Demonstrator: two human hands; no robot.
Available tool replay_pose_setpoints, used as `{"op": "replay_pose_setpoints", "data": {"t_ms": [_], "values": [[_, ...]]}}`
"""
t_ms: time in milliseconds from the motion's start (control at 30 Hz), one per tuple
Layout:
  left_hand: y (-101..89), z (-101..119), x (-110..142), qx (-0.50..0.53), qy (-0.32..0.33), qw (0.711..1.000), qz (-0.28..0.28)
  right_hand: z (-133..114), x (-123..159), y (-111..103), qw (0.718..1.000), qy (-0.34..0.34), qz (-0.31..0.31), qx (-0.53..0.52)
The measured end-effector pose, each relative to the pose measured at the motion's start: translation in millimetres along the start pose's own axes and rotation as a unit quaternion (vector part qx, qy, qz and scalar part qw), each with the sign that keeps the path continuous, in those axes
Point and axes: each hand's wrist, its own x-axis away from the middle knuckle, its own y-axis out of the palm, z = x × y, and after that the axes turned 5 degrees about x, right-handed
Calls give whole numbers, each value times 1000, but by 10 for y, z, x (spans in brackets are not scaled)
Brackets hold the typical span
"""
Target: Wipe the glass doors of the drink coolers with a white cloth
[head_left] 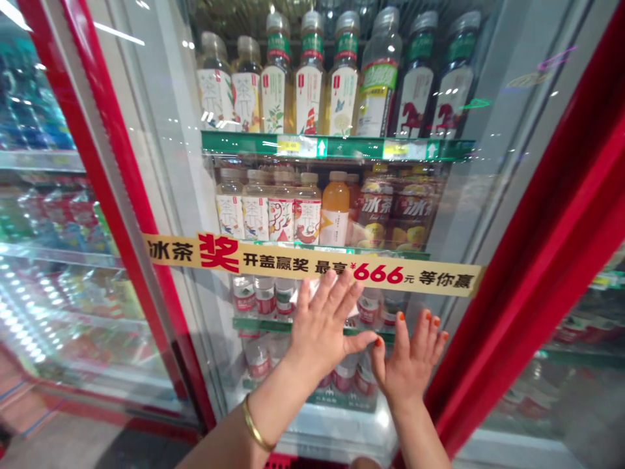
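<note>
**Open hands flat on a cooler door**

Head view: the left hand (pixel 319 329) and right hand (pixel 409 358) appear pressed flat, fingers spread, grasping nothing, on the red-framed glass cooler door (pixel 170 163), at the lower edge of its yellow paper banner (pixel 312 266). The pane looks stiff, smooth and slippery; the red frame (pixel 532 260) offers surer hold. Plastic drink bottles (pixel 307 208) stand behind the banner.

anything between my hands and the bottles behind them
Yes: the cooler's glass door stands between your left hand, your right hand and the red-labelled bottles. A yellow banner also runs across the glass just above your hands.
</note>
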Motion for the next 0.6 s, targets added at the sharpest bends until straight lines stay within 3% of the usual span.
{"op": "replay_pose_setpoints", "data": {"t_ms": [67,133,200,267,300,367,500,600], "values": [[-64,-164,241,-6,-2,1000,-16,-2,4,1,1000,1,-1,4],[-230,-517,332,3,-87,996,-8,-25,7,3,1000,0,-3,13],[-387,-850,224,21,-209,977,23,-51,6,10,1000,-3,-7,22],[-437,-978,4,39,-283,957,44,-58,-1,23,1000,-4,-9,26],[-413,-943,-98,46,-283,957,48,-51,-6,30,1000,-4,-10,28],[-296,-726,-208,59,-213,974,41,-27,-13,35,999,-6,-10,32],[-54,-247,-30,97,-36,994,26,-121,-34,-57,1000,18,-16,12],[-58,-210,166,171,-35,985,3,-476,-122,-189,997,8,11,-73]]}}
